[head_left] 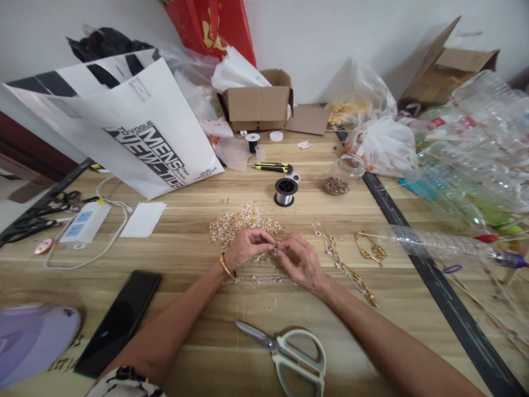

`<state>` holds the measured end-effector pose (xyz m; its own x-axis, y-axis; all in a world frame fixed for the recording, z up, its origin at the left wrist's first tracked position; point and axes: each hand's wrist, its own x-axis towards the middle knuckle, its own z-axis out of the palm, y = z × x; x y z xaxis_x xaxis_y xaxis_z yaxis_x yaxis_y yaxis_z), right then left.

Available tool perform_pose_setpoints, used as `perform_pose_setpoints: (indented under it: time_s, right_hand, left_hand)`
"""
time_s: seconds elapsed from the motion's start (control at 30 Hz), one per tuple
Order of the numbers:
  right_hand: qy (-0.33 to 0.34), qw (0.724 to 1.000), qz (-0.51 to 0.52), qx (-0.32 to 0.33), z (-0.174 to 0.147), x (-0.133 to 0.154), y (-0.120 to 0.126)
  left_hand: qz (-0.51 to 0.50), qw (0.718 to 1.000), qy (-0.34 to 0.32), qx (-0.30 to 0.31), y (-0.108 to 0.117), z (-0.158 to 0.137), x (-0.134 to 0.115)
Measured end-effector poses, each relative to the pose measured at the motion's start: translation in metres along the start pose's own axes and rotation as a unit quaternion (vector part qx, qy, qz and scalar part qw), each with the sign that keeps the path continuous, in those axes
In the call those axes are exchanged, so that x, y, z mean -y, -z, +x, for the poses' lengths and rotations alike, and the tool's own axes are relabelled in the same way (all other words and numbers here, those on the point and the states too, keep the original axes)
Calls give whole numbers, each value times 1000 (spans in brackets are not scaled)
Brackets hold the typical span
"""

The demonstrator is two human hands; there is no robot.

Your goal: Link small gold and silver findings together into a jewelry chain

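My left hand [247,246] and my right hand [303,261] meet fingertip to fingertip over the table, both pinched closed. Whatever lies between the fingertips is too small to name. Just behind them spreads a pile of small gold and silver beads [231,225]. A strand of clear and silver beads [258,280] runs along the table under my wrists. To the right of my right hand lie gold and silver bead strands [341,262] and a gold chain [370,248]. White-handled scissors [285,353] rest in front, blades pointing left.
Behind the beads stand a spool of silver wire [285,192], a yellow-black box cutter [271,167] and a glass jar of beads [339,179]. A phone [119,320] and a power strip [85,222] lie left. A white paper bag [136,127] stands back left; plastic bottles [463,160] crowd the right.
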<state>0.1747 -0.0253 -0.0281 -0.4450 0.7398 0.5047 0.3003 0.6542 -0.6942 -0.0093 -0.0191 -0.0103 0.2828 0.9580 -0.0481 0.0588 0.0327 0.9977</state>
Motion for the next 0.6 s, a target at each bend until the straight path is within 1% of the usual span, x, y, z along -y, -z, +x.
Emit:
perform_pose_setpoints:
  time_s: [0.6]
  right_hand:
    - [-1,1000,-8,0,1,1,0]
  left_hand:
    - [-11,1000,1,6,-1,0,-1]
